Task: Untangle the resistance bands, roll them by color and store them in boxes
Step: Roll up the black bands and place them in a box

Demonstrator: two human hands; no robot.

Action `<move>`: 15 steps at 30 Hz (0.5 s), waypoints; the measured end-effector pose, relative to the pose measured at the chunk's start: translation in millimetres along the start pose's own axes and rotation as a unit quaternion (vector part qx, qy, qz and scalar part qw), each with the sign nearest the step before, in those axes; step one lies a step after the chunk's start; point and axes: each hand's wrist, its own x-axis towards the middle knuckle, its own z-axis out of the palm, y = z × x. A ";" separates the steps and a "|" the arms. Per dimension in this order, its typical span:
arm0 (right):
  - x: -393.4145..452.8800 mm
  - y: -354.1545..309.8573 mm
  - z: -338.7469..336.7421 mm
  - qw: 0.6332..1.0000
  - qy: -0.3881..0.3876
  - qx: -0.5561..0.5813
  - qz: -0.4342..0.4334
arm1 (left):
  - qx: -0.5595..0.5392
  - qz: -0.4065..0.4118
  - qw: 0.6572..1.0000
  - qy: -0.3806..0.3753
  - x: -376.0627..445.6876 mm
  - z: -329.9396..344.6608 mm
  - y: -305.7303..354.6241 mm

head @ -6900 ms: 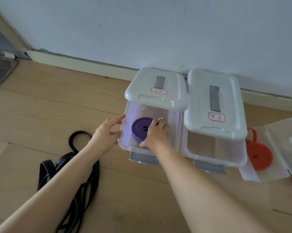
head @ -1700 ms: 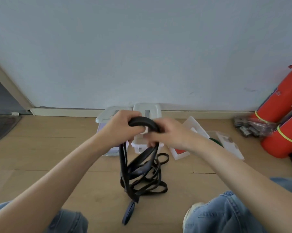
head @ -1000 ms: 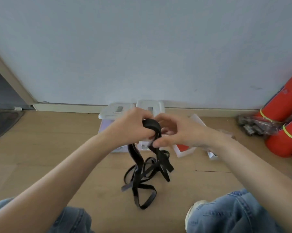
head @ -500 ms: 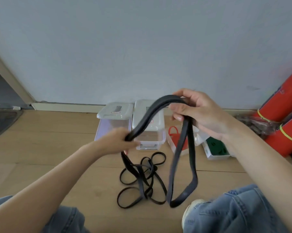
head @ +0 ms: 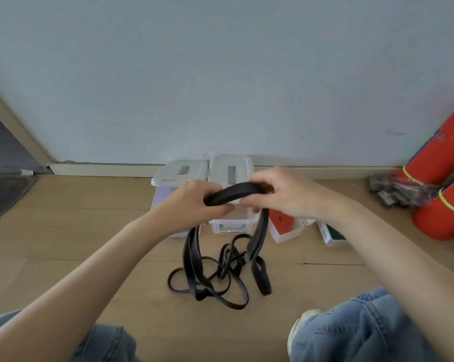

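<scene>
Since half a second before, both hands had closed together, left hand (head: 194, 202) and right hand (head: 280, 194) each curled round the black band (head: 233, 193) above the boxes (head: 229, 176), and pulling might tighten the tangle (head: 218, 275) trailing on the floor.

the bands (head: 215, 267) look like matt black rubber with a faint sheen along the flat sides. the boxes (head: 231, 176) are clear, smooth plastic under cloudy white lids. the floor (head: 71, 231) is pale wood, matt and lightly grained. blue denim jeans (head: 356, 333); glossy red extinguishers (head: 440, 212).
</scene>
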 end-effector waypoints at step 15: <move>-11.5 7.6 7.0 0.983 -0.084 0.136 0.088 | 0.095 0.004 0.990 0.107 -8.9 -7.6 31.0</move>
